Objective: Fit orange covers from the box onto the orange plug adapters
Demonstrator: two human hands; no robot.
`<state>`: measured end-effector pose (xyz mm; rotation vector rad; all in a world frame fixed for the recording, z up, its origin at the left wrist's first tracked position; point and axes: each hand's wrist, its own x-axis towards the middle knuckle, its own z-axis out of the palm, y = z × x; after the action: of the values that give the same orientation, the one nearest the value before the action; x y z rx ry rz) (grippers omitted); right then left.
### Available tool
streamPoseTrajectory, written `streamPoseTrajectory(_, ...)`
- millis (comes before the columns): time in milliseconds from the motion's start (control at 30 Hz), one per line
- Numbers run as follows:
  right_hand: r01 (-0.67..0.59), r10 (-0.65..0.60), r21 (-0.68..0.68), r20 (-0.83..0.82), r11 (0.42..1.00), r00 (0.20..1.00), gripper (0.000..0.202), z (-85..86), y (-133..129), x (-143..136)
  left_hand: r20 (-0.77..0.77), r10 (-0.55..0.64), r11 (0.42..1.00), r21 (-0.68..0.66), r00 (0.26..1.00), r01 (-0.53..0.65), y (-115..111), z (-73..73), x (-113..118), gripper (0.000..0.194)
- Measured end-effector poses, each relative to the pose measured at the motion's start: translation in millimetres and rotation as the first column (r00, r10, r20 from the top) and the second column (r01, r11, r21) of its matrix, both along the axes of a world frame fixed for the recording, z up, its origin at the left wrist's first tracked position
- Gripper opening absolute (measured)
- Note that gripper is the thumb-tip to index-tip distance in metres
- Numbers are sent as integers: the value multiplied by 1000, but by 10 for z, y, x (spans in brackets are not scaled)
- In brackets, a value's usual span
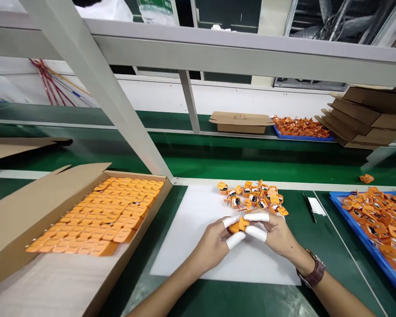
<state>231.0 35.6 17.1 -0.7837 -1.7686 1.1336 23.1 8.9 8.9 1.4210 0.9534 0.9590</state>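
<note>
Both my hands meet over a white sheet point(185, 237), with white covers on thumbs and forefingers. Between them is a small orange plastic case point(235, 227) with an orange flap. My left hand point(214, 242) pinches the case from the left, thumb below and forefinger above. My right hand point(277, 233) pinches the flap side from the right; a watch is on that wrist. Just beyond my fingers lies a loose pile of similar orange cases point(252, 196), several with flaps open and dark and white insides showing. My fingers partly hide the held case.
On the left stands an open cardboard box point(148, 224) with rows of orange cases. A blue tray point(359, 235) heaped with orange parts is at right, near a black pen point(309, 207). Cardboard boxes point(369, 116) and another blue tray point(303, 137) sit behind a metal frame point(119, 105).
</note>
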Motion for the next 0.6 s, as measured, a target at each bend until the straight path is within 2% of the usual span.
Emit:
streamPoseTrajectory(100,63,-66,77,37,995,997,20,-10,-20,14,18,11,998,-67,1000,-10,1,-50,35,39)
streamPoseTrajectory(167,96,-109,175,66,980,992,21,-13,-41,8,87,21,988,-153,996,-7,6,-65,41,46)
streamPoseTrajectory(267,47,-105,382,134,923,985,38,-27,-75,-18,169,74,965,-262,983,-27,18,-85,31,54)
streamPoseTrajectory(333,13,-101,458,167,889,981,48,-47,-90,-35,175,100,960,-277,979,-49,19,-99,20,54)
streamPoseTrajectory(467,60,-133,445,136,893,982,45,-90,-90,-46,140,76,971,-236,987,-41,-3,-109,-1,52)
streamPoseTrajectory(600,94,-156,401,127,911,980,40,-93,-83,-42,161,48,963,-269,986,-3,-13,-117,-27,59)
